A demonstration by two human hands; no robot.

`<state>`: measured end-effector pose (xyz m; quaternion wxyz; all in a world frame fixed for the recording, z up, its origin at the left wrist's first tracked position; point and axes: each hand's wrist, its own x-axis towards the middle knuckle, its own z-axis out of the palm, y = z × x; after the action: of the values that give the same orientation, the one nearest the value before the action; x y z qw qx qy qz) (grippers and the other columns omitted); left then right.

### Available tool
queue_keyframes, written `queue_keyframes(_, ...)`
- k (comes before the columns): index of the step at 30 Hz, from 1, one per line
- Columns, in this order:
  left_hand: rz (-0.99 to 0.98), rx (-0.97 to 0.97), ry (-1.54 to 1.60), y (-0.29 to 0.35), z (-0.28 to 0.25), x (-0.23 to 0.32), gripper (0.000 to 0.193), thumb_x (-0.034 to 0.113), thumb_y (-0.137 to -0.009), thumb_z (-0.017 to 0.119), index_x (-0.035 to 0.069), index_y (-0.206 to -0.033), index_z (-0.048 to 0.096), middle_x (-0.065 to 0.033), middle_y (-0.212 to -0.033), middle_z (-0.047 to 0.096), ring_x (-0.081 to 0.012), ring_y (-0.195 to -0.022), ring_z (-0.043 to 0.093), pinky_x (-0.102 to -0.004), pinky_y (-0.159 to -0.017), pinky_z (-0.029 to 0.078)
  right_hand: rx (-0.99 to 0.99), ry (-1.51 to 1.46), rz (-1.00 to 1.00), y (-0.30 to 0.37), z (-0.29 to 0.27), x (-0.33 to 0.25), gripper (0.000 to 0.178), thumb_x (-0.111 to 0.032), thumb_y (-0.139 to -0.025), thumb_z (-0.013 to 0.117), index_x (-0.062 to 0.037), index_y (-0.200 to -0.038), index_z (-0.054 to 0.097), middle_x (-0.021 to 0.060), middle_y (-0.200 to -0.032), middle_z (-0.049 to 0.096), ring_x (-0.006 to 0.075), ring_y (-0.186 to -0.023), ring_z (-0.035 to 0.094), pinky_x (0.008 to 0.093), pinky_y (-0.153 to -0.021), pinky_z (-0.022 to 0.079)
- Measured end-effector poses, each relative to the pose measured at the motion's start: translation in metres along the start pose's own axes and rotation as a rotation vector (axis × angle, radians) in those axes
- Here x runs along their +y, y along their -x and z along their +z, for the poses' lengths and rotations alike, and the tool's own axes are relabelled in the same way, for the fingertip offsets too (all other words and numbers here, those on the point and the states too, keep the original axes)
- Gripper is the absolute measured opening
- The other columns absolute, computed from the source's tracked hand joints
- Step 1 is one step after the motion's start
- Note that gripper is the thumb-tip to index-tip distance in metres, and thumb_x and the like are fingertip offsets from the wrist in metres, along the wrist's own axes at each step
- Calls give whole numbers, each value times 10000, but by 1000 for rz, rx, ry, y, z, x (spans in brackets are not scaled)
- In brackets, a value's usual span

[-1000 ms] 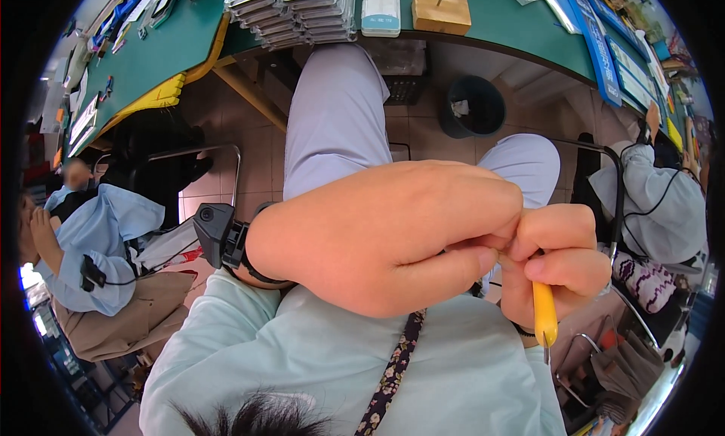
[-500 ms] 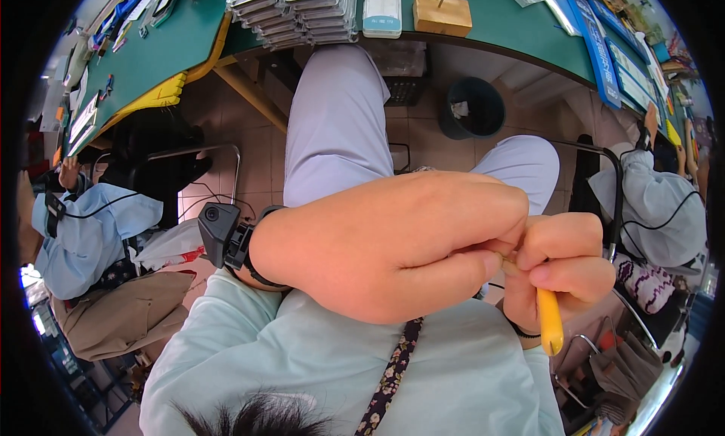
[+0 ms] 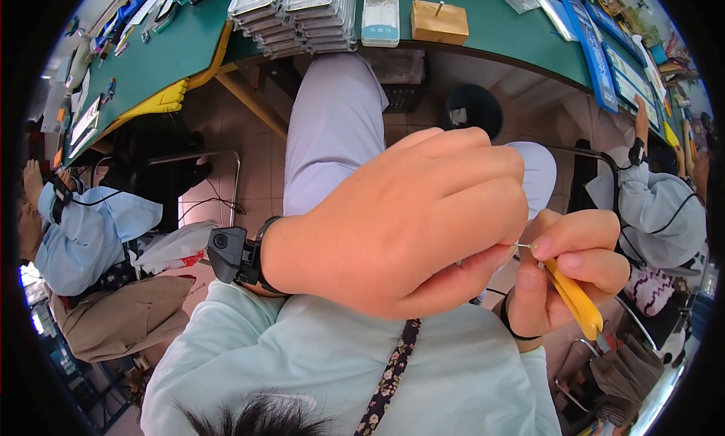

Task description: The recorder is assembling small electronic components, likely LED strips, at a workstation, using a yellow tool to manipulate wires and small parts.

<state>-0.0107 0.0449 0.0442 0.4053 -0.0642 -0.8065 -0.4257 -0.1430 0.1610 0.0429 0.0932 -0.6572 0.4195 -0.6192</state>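
Observation:
My left hand (image 3: 423, 217) is closed, back upward, its thumb and forefinger pinching one end of a thin, pale wire-like piece (image 3: 522, 245). Close beside it, my right hand (image 3: 578, 266) is closed too. Its fingertips meet the other end of that piece, where a tiny greenish bead-like bit shows. Tucked in the same right hand is a slim yellow-handled tool (image 3: 575, 300), slanting down with a bit of metal at its lower end; I cannot tell its kind. Both hands are raised above my lap, and the left palm is hidden.
Along the green table's edge (image 3: 498, 51) stand stacked clear plastic boxes (image 3: 291, 20), a flat clear case (image 3: 380, 13) and a wooden block with a nail (image 3: 439, 24). Beneath is a dark bin (image 3: 472, 111). People in light-blue sleeves sit at left and right (image 3: 653, 187).
My hands have shifted slightly apart, showing the thin piece between them. The left has turned more back-up. The yellow tool has swung to the right, revealing its metal end.

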Motion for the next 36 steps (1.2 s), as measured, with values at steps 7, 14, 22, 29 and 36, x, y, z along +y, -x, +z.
queue_keyframes(7, 121, 30, -206, -2, -2, 1, 251, 15, -569, 654, 39, -792, 541, -64, -683, 507, -208, -541, 448, -300, -494, 333, 110, -82, -24, 4, -4, 6, 412, 47, -631, 654, -14, -993, 466, 159, -774, 528, 148, -581, 464, 194, -460, 347)
queue_keyframes(14, 265, 158, -337, -3, 2, -2, 278, 45, -498, 670, 31, -752, 556, -51, -651, 505, -181, -518, 442, -287, -469, 318, 70, -56, 158, 4, 0, -1, 320, -9, -678, 674, -46, -954, 515, 100, -780, 538, 99, -570, 409, 202, -503, 316)
queue_keyframes(22, 383, 227, -395, -5, 4, -6, 281, 78, -470, 656, 34, -735, 570, -49, -636, 502, -171, -515, 430, -275, -437, 295, 101, -45, 233, -2, 4, -9, 204, -9, -689, 675, -58, -857, 570, 71, -768, 554, 110, -564, 421, 215, -516, 329)
queue_keyframes(29, 462, 324, -453, -3, 9, -12, 285, 89, -470, 644, 43, -743, 576, -42, -643, 497, -168, -517, 432, -270, -436, 321, 35, 1, 185, -4, 3, -7, 237, 37, -669, 645, -48, -876, 567, 85, -760, 556, 169, -607, 490, 261, -545, 375)
queue_keyframes(36, 449, 274, -439, -6, 9, -12, 292, 97, -490, 678, 50, -758, 574, -41, -670, 502, -164, -537, 442, -265, -446, 332, 12, 38, 136, -6, -2, -6, 233, 42, -678, 631, -41, -885, 563, 92, -766, 564, 183, -614, 497, 272, -544, 391)
